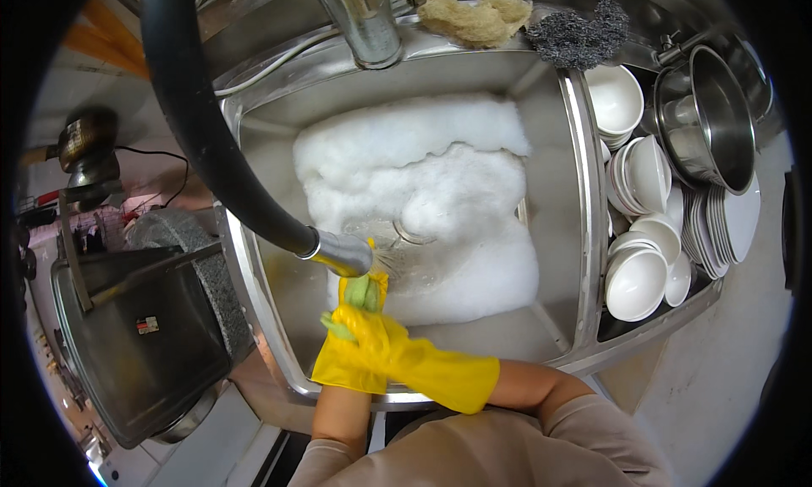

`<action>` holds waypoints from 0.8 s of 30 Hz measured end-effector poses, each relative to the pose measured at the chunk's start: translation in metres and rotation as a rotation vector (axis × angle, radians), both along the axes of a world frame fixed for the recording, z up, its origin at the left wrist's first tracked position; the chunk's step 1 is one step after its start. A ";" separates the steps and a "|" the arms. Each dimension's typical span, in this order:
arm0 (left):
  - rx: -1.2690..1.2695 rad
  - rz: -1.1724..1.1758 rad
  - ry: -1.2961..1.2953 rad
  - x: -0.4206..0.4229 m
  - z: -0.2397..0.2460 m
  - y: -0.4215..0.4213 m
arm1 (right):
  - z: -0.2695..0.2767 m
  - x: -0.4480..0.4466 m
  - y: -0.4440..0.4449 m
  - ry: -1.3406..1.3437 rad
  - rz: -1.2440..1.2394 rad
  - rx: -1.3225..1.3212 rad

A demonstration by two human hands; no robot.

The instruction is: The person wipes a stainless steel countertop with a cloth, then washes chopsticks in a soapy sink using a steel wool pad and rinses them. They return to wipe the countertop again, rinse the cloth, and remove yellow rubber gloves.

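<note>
Both my hands wear yellow rubber gloves and are crossed over the near left part of a stainless steel sink (pixel 558 189). My left hand (pixel 380 283) points up under the metal spray head (pixel 342 252), which hangs on a black hose (pixel 190 106) and sprays water. Over it lies my right hand (pixel 374 335), slightly blurred, closed on a green cloth or pad (pixel 363 293) that is pressed against the left glove. How the left fingers are bent is hidden by the nozzle and the cloth. Thick white foam (pixel 412 132) covers much of the basin floor around the drain (pixel 406 233).
At the right stand stacked white bowls (pixel 636 284), plates (pixel 729 227) and steel pots (pixel 723 119). A beige scrubber (pixel 472 14) and steel wool (pixel 577 33) sit on the back ledge, beside a metal faucet post (pixel 374 37). A dark tray (pixel 139 335) leans left.
</note>
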State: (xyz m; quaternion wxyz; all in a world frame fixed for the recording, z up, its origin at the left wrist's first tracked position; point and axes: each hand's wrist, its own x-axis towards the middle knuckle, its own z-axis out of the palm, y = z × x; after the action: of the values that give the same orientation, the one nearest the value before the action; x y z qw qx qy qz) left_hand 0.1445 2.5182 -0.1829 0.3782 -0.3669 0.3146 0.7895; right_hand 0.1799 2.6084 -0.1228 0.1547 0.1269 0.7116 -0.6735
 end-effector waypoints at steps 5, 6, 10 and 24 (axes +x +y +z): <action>-0.293 0.058 -0.051 0.014 -0.024 0.015 | -0.053 -0.039 0.032 -0.508 -0.089 0.166; -0.229 0.081 -0.023 0.015 -0.025 0.016 | -0.059 -0.039 0.028 -0.520 -0.211 0.165; -0.239 0.059 0.078 0.017 -0.009 0.017 | -0.071 -0.037 0.012 -0.056 -0.327 0.364; -0.009 0.111 0.050 0.014 -0.035 -0.018 | -0.002 0.014 -0.009 0.110 0.002 0.181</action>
State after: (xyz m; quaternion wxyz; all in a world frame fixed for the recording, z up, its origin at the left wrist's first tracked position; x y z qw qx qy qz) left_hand 0.1583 2.5003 -0.2176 0.3242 -0.3655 0.3065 0.8169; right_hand 0.1938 2.5993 -0.1251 0.1039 0.1026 0.7769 -0.6125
